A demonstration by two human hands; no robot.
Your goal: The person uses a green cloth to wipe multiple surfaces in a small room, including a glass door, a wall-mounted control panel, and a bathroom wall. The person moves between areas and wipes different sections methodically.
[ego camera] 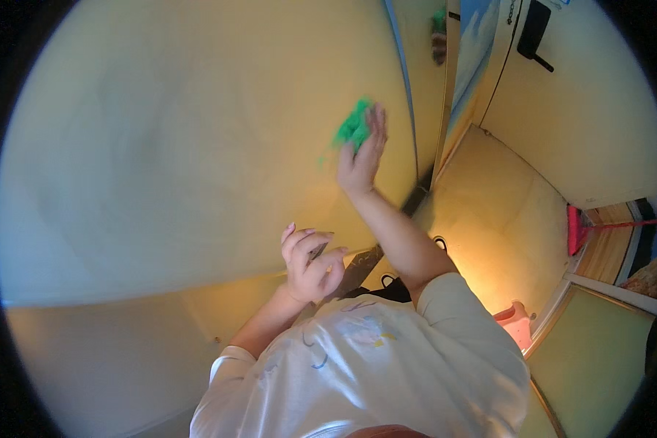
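Note:
My right hand (pixel 363 150) is raised with the arm stretched out, its fingers against a bright green cloth (pixel 355 125). Motion blurs the cloth's edge, and its weave cannot be made out. Behind it spreads a large smooth, pale panel (pixel 197 153); the cloth appears to lie against it. Lower down, in front of my chest, my left hand (pixel 313 265) is held up with loosely curled fingers. A small dark patch shows between those fingers; whether it is something held cannot be told.
A blue strip (pixel 402 71) runs along the panel's right side, with a reflective strip beyond. To the right are a white door with a black handle (pixel 534 33), a tan floor (pixel 498 191), a pink dustpan or broom head (pixel 575 230), a pink plastic stool (pixel 517 323) and a green-paned frame (pixel 591 339).

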